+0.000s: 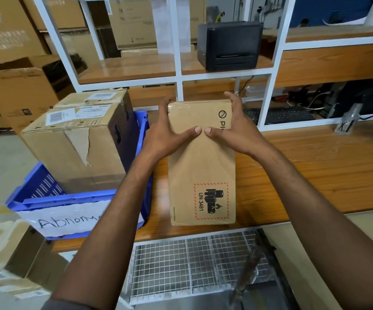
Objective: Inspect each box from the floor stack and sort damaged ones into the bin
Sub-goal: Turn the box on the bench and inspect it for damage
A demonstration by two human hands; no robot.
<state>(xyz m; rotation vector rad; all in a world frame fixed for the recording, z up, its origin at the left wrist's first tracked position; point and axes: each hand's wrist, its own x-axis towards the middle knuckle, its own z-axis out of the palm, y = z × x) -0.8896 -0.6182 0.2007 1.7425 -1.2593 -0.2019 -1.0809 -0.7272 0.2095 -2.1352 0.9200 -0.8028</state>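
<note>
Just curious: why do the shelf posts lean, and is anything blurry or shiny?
Head view: wide-angle lens splays the white metal shelf frame; glare on the wooden shelf board; the brown cardboard box is sharp; floor cartons lower left blur.

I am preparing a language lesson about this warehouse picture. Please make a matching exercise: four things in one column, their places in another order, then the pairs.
1. narrow box
2. torn box
3. black printer
4. keyboard

a. on the shelf
b. on the wooden table, under the shelf
c. gripped by the left hand and right hand
d. in the blue bin

Pairs: 1-c; 2-d; 3-a; 4-b
</note>
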